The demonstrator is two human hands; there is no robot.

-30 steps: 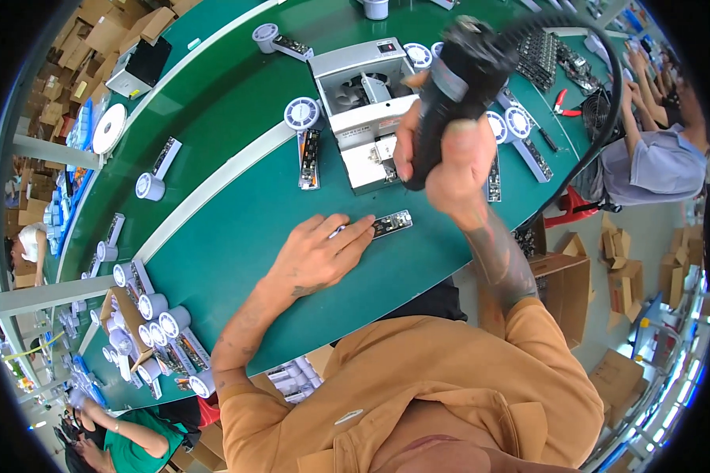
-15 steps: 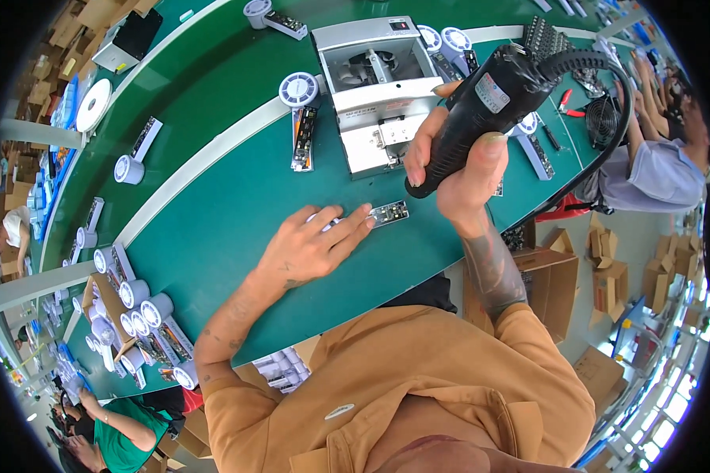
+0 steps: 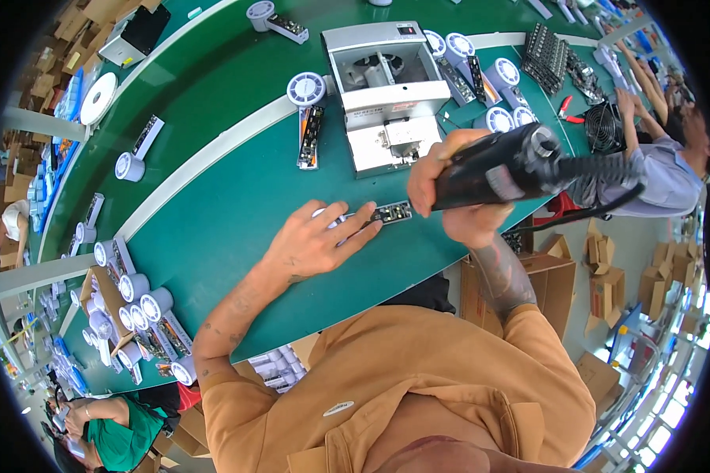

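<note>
My left hand [image 3: 312, 240] rests on a white round-headed appliance lying on the green mat, shaped like a hair dryer. Its fingers hold it down and hide most of it. The open handle with its circuit board [image 3: 392, 213] sticks out past the fingertips. Wrapped in my right hand [image 3: 473, 227] is a black electric screwdriver [image 3: 485, 169], raised above the table and tilted nearly level, its cable [image 3: 599, 209] trailing right. The tool's tip cannot be made out. Just behind stands a silver screw feeder [image 3: 394, 106] with an open top.
More such appliances stand around the feeder, one left of it [image 3: 308, 118], others behind the screwdriver. A cluster of them [image 3: 146, 315] fills the table's left end. Red-handled pliers [image 3: 569, 110] and a black round grille [image 3: 604, 126] lie right, near a co-worker [image 3: 663, 181].
The screwdriver has swung from steeply slanted to nearly level and dropped toward me, uncovering appliances behind it. My left hand stays on its appliance.
</note>
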